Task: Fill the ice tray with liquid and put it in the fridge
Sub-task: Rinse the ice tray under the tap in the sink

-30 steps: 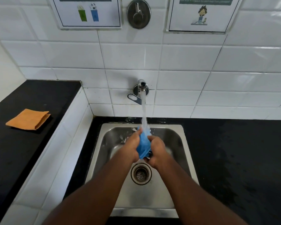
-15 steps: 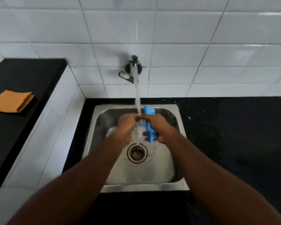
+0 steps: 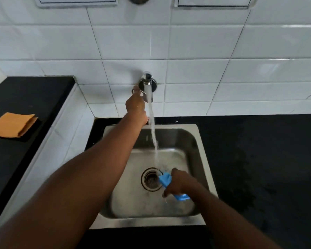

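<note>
The ice tray is small and blue; it looks like thin, bendy plastic, so I judge it light now, heavier and floppy once filled, and slick with water. The right hand curls its fingers round the tray's middle; one end pokes out past the knuckles toward the drain, the other shows below the wrist. Holding both ends and keeping it level should spill less. The stream lands just beyond the fingertips, low in the sink. The left hand is up at the lever of the tap; whether it pinches or only touches the lever, I cannot tell.
</note>
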Demonstrator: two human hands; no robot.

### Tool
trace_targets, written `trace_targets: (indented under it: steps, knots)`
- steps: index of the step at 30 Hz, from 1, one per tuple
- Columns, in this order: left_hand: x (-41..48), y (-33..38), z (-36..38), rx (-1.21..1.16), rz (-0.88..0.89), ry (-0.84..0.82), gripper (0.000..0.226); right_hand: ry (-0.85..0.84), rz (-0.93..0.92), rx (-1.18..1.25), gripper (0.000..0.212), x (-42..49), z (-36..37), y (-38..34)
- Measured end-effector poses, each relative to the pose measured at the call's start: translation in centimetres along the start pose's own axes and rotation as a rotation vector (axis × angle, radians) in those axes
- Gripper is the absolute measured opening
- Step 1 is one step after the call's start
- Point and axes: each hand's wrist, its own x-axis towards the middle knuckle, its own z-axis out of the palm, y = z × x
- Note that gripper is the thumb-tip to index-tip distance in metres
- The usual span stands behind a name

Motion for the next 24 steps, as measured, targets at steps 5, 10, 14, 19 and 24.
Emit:
trace_targets:
  steps: [5,10,14,19,24]
  knots:
    - [0.1,-0.9,0.1,0.247,0.324,-0.067,0.019,0.027,0.024,0.119,0.088,0.5,0.1,1.4]
    - [0.0,-5.0,-4.6,0.427,0.190,0.014,0.047,0.090,-0.032,0.308,0.071,0.4,-2.1,-0.1]
    - [-3.9,-13.6,-8.6,0.431,-0.378,-0.245,0.088,0.060,-0.078,0.750,0.047,-0.7,-3.6,-2.1]
    - [-5.0,-14.4,-8.0,0.110,-0.372,-0.521,0.077,-0.019,-0.208,1.074,0.036,-2.8,-5.9,-4.3]
    - [-4.6,-7.5,-6.6,0.088,-0.063,-0.634,0.044,0.066,-0.390,1.136,0.042,-5.6,-10.9,-6.4]
